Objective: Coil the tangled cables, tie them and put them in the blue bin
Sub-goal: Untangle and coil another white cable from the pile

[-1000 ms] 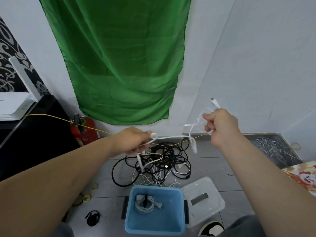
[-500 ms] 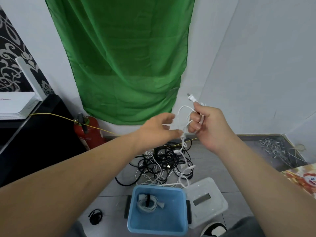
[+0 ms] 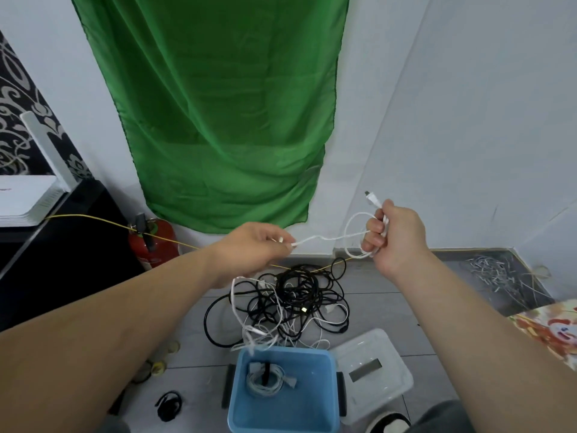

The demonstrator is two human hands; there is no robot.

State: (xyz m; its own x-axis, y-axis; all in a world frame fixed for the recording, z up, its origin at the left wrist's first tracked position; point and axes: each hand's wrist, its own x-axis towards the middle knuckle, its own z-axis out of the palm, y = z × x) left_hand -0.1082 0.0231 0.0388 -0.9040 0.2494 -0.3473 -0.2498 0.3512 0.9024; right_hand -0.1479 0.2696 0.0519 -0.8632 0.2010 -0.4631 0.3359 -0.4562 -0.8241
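Note:
My right hand (image 3: 395,237) is raised and shut on a thin white cable (image 3: 324,237), holding a small loop with the plug sticking up above the fist. My left hand (image 3: 254,248) pinches the same cable further along, a short stretch taut between the hands. The rest of it hangs from my left hand toward the floor. Below lies a tangled pile of black and white cables (image 3: 296,301). The blue bin (image 3: 246,410) stands in front of me with one coiled, tied white cable (image 3: 265,381) inside.
A clear lid (image 3: 374,379) lies right of the bin. A red fire extinguisher (image 3: 154,245) stands by the wall under a green cloth (image 3: 224,120). A black cabinet with a white router (image 3: 25,195) is at left. A small black strap (image 3: 170,406) lies on the floor.
My hands met close together half a second ago, then drew apart again. The loop in my right hand has grown and my left hand has slid further down the white cable.

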